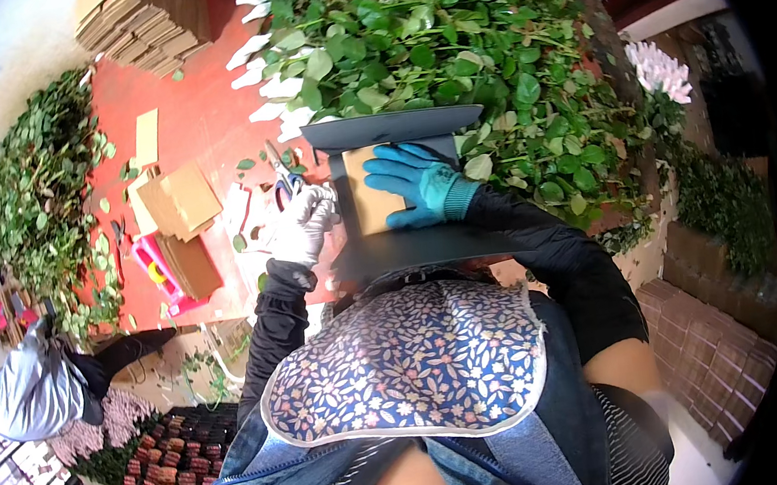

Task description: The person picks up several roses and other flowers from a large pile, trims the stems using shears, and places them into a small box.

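My left hand [308, 223], in a white glove, has its fingers curled at the handles of a pair of scissors [286, 182], blades pointing away from me. My right hand [415, 185], in a blue glove, lies flat with fingers spread on a tan card [367, 218]. The card rests inside an open dark folder or wrapper [392, 128], whose far and near flaps stand out across the red table [133, 99]. Small cut leaves and white scraps lie left of the scissors.
Leafy stems [442, 35] cover the table's back right. Cardboard stacks [138, 22], loose cards [182, 199], a pink dispenser [162, 273] and more foliage [26, 169] sit leftward. Another person [32, 398] is at lower left, near dark bundles [169, 459]. Pale flowers [657, 73] stand at right.
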The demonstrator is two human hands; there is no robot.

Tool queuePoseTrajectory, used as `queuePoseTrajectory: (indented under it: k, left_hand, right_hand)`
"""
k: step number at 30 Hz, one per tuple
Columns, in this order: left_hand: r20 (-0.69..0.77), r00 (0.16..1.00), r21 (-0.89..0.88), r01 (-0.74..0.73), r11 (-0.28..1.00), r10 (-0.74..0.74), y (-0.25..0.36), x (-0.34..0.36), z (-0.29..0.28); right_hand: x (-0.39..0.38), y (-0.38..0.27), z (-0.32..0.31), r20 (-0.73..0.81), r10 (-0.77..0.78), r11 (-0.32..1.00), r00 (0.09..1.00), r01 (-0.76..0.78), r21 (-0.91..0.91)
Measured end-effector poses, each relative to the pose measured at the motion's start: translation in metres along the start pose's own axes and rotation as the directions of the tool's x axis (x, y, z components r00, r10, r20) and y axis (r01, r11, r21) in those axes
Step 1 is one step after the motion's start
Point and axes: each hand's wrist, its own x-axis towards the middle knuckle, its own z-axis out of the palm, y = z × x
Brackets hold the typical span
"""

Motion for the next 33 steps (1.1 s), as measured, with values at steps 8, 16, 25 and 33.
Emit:
queuePoseTrajectory:
  k: [8, 16, 25, 33]
  left_hand:
    - [0.031, 0.999, 0.037, 0.017, 0.999, -0.019, 0.008, 0.002, 0.009]
    - [0.186, 0.969, 0.466, -0.235, 0.853, 0.165, 0.032, 0.035, 0.039]
    - [0.338, 0.892, 0.636, -0.452, 0.625, 0.301, 0.033, 0.051, 0.051]
    - [0.405, 0.913, 0.848, -0.356, 0.392, -0.047, 0.06, 0.056, 0.093]
  right_hand:
    - [-0.01, -0.001, -0.019, 0.01, -0.002, 1.0, 1.0, 0.002, -0.021]
    - [-0.013, 0.0, -0.016, 0.051, -0.017, 0.999, 0.999, 0.019, -0.047]
    - [-0.011, 0.018, -0.001, -0.108, -0.069, 0.994, 0.992, 0.059, -0.097]
    - [-0.027, -0.026, -0.094, 0.315, 0.237, 0.631, 0.919, -0.393, 0.669]
